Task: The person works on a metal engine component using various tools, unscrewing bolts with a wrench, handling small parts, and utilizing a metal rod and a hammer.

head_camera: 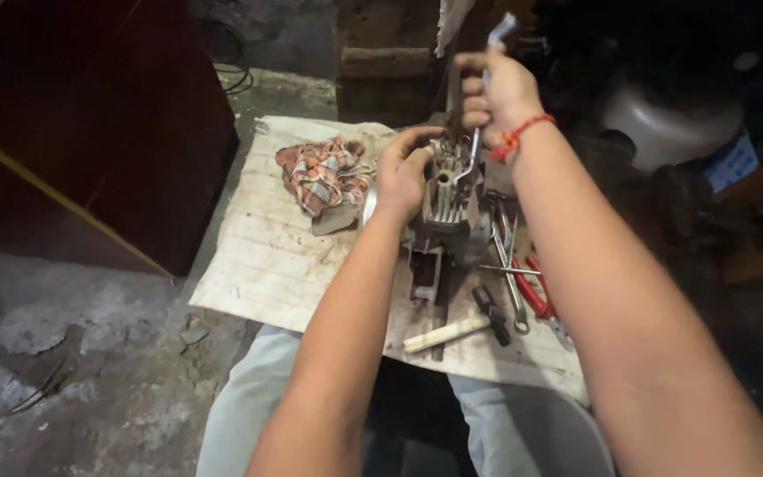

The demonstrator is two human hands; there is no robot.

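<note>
At the centre of the board (258,265), just past the middle toward twelve o'clock, stands a grey finned engine part (449,199), upright on its darker base. The left hand (402,172) presses against it from nine o'clock, fingers curled over its top edge and gripping it. The right hand (494,93) is above it at one o'clock, clenched around the handle of a metal tool (480,115) whose lower end reaches down onto the top of the part; a red thread (519,134) circles that wrist. At four o'clock from the part lie several wrenches (510,265) and red-handled pliers (536,296), close together on the board. At six o'clock a hammer (461,329) with a pale wooden handle lies flat, its dark head pointing toward the wrenches. At nine o'clock, beyond the left hand, a crumpled checked rag (320,172) rests on the board. The board sits across the person's knees above a rough concrete floor (90,371).
</note>
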